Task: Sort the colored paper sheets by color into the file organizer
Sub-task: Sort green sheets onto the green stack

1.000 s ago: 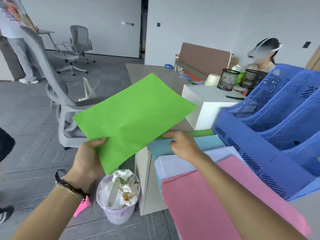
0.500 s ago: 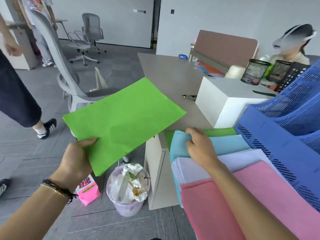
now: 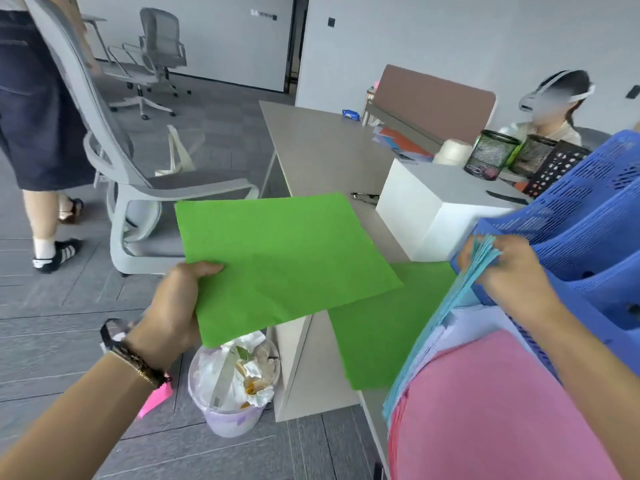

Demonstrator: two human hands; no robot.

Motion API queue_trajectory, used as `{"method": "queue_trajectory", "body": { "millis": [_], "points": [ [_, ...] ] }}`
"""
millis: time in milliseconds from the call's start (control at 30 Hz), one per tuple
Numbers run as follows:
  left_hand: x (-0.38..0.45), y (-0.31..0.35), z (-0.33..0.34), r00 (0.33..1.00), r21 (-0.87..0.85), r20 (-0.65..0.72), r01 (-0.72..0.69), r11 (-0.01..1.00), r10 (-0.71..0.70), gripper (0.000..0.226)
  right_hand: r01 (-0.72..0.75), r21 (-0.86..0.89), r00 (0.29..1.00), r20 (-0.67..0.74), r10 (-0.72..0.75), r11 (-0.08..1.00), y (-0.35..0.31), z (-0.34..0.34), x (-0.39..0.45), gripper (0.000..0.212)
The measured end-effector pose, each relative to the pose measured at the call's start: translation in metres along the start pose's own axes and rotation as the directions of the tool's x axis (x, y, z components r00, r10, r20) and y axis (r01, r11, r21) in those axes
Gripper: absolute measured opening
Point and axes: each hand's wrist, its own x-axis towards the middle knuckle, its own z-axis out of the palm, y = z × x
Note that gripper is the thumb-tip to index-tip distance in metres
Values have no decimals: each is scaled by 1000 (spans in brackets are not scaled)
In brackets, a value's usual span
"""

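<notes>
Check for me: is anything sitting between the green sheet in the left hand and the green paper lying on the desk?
Nothing visible does. The right hand has lifted the blue, white and pink stack by its edge, baring the green paper on the desk. The left hand holds the green sheet just above and left of it.

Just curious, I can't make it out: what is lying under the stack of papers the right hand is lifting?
More green paper lies flat on the desk under the lifted stack. The right hand raises only one edge, so whatever lies under the rest stays hidden.
</notes>
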Motion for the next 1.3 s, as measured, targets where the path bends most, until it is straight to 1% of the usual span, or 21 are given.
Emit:
{"method": "queue_trajectory", "body": {
  "millis": [67, 167, 267, 433, 500, 600, 667, 733, 833, 900, 1000, 1033, 1067, 1200, 1300],
  "points": [
    [2, -5, 16, 1000, 67, 27, -3, 998, 1, 29, -29, -23, 1000, 0, 29, 999, -1, -17, -4, 21],
    [-2, -8, 40, 997, 186, 77, -47, 981, 33, 26, -32, -38, 999, 12, 33, 999, 0, -37, -8, 41],
    [-14, -12, 63, 991, 261, 118, -88, 961, 59, 25, -3, -42, 1000, 28, 4, 999, -5, -49, -13, 48],
    [-29, -28, 91, 983, 307, 162, -128, 943, 81, 30, 31, -84, 999, 18, -30, 996, -13, -58, -16, 29],
    [-34, -39, 100, 981, 328, 185, -117, 938, 58, 33, 35, -89, 999, 22, -33, 995, -15, -59, -15, 31],
    [-39, -54, 114, 978, 331, 206, -79, 940, 9, 36, 61, -93, 997, 46, -57, 994, -21, -60, -16, 49],
    [-40, -60, 121, 982, 331, 186, -25, 943, -39, 36, 69, -93, 995, 78, -62, 993, -26, -58, -18, 57],
    [-39, -63, 125, 981, 360, 181, 5, 933, -75, 36, 66, -104, 994, 96, -56, 992, -28, -56, -18, 61],
    [-34, -66, 124, 966, 424, 221, 31, 905, -136, 36, 50, -126, 993, 111, -36, 991, -24, -52, -17, 57],
    [-31, -67, 117, 961, 459, 216, 55, 887, -171, 36, 42, -135, 993, 111, -27, 990, -25, -50, -17, 54],
    [-28, -69, 115, 957, 448, 220, 72, 891, -188, 37, 33, -115, 990, 137, -17, 993, -28, -49, -16, 68],
    [-28, -70, 118, 956, 440, 220, 78, 895, -192, 37, 36, -118, 990, 137, -19, 992, -27, -48, -15, 68],
    [-26, -72, 122, 954, 433, 218, 93, 897, -204, 36, 42, -124, 991, 132, -26, 991, -25, -45, -12, 64],
    [-22, -77, 141, 939, 410, 211, 167, 897, -272, 33, 46, -194, 986, 165, -14, 980, -19, -19, 2, 36],
    [-18, -71, 136, 927, 411, 233, 180, 893, -294, 30, 91, -264, 975, 218, -32, 960, -22, 12, 12, 25]
  ]
}}
